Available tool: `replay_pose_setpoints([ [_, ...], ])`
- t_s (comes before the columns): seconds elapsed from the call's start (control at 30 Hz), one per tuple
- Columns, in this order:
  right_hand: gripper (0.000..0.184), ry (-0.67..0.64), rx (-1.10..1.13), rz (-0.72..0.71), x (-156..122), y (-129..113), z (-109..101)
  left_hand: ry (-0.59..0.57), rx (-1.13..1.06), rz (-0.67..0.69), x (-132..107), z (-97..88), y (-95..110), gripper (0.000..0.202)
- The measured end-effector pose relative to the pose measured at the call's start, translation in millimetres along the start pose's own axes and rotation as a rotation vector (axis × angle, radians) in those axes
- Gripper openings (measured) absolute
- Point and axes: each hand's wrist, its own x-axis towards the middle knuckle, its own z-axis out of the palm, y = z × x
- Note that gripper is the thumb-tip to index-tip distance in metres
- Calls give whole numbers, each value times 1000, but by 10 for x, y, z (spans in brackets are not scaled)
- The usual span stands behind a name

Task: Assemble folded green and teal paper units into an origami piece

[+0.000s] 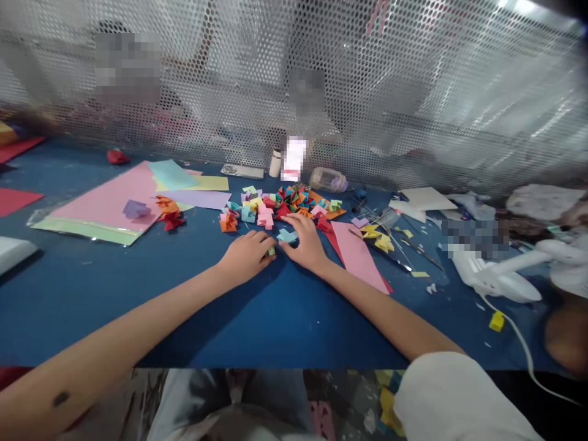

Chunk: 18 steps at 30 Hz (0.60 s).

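Observation:
Both my hands rest on the blue table [138,294] just in front of a heap of small folded paper pieces [285,205] in many colours. My left hand [248,252] is curled, its fingertips pinched on a small light green folded piece [272,250]. My right hand [305,242] lies with fingers spread, touching a light blue folded piece [287,236]. The two hands nearly meet at these pieces.
Pink and pastel paper sheets [110,205] lie at the left, a pink sheet [361,257] at the right. A white glue gun [498,278] with cord, a phone [242,171], a clear jar [327,179] and scraps surround them. A perforated metal screen [367,92] closes the back.

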Motion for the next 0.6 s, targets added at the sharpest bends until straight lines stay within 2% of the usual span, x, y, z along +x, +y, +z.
replay_pose_setpoints([
  [0.07, 47, 35, -25, -14, -71, -46, -86, -1, -71, 22, 94, 10, -71, 17],
  [0.13, 45, 5, -29, -14, -126, -73, -123, 9, -170, 21, 187, 4, -141, 17],
  [0.27, 40, 10, -52, 130, -150, -19, -81, 58, -455, -63, 376, 11, -258, 31],
  [0.33, 31, 16, -55, 159, -139, 24, -63, 83, -612, -119, 445, 29, -302, 39],
  [0.47, 11, -4, -26, 136, -157, 27, -89, 105, -850, -177, 474, 31, -354, 44],
  [0.6, 9, -2, 2, 127, -218, -15, -121, 78, -1173, -261, 428, -9, -353, 40],
])
